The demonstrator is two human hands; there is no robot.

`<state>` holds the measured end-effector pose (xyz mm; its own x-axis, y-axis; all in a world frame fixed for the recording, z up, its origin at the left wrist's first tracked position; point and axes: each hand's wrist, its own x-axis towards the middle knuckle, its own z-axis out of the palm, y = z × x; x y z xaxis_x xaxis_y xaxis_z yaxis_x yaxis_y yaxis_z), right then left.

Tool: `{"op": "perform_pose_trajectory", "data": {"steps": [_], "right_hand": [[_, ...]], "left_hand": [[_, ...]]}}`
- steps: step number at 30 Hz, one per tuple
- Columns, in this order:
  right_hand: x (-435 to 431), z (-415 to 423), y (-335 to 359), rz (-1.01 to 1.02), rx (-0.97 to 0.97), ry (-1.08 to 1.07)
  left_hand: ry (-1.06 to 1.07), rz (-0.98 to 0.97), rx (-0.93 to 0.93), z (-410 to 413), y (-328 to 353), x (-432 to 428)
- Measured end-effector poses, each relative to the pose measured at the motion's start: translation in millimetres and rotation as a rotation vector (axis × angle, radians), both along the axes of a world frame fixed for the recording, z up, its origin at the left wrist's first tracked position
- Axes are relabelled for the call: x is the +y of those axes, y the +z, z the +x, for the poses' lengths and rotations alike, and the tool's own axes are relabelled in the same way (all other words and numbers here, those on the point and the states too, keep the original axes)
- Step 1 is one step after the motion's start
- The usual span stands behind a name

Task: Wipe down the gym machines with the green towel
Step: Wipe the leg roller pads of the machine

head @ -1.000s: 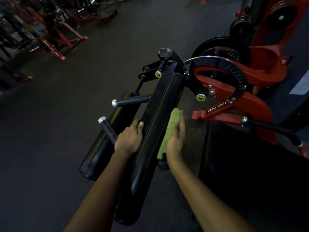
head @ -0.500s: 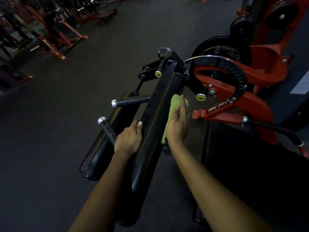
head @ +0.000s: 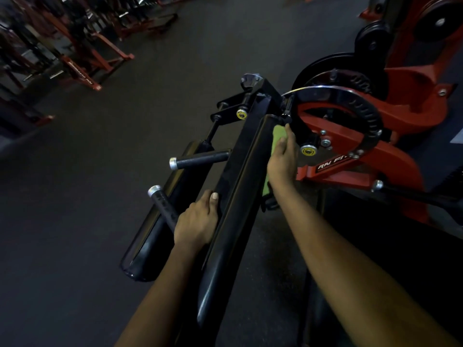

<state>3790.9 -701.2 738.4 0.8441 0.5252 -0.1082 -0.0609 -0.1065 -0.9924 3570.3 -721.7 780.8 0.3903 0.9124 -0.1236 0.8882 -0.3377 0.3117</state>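
Open dark floor [head: 75,209] lies left of the machine. The left hand [head: 195,221] grips the left edge of the long black pad [head: 233,221], thumb on top, fingers curled under. The right hand [head: 283,161], fingers straight, presses the green towel [head: 278,135] against the pad's right side near its far end. The red frame [head: 350,169] beside it reads "RN FI".

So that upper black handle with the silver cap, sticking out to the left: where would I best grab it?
Probably round the middle of the upper handle, between its silver cap and the black frame beam. Come from above, on the open left side: it is a round bar lying roughly level, so it can be wrapped from over the top.
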Motion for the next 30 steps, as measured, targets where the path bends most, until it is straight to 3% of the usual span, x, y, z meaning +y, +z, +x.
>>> {"op": "perform_pose_trajectory", "data": {"steps": [3,9,14,20,26,30], "right_hand": [[2.4,8.8,5.8,-0.027,0.021,-0.009],[-43.1,-52.2,4.9,0.007,-0.293,0.017],[15.4,16.5,1.6,0.010,-0.176,0.025],[35.8,45.9,-21.2,0.117,0.191,-0.022],[-6.3,-14.8,-51.5,0.217,0.120,-0.006],[23.7,10.9,-45.2,0.206,0.217,-0.048]], "left_hand": [[-0.003,-0.007,0.002,-0.2,0.9,-0.3],[0.002,-0.014,0.014,2.6,4.5,-1.0],[0.003,-0.009,0.014,2.9,5.5,-1.8],[0.001,-0.009,0.019,3.6,6.0,-1.7],[-0.006,0.001,0.008,2.6,3.2,1.1],[0.004,0.013,0.021,1.8,0.3,2.2]]}}
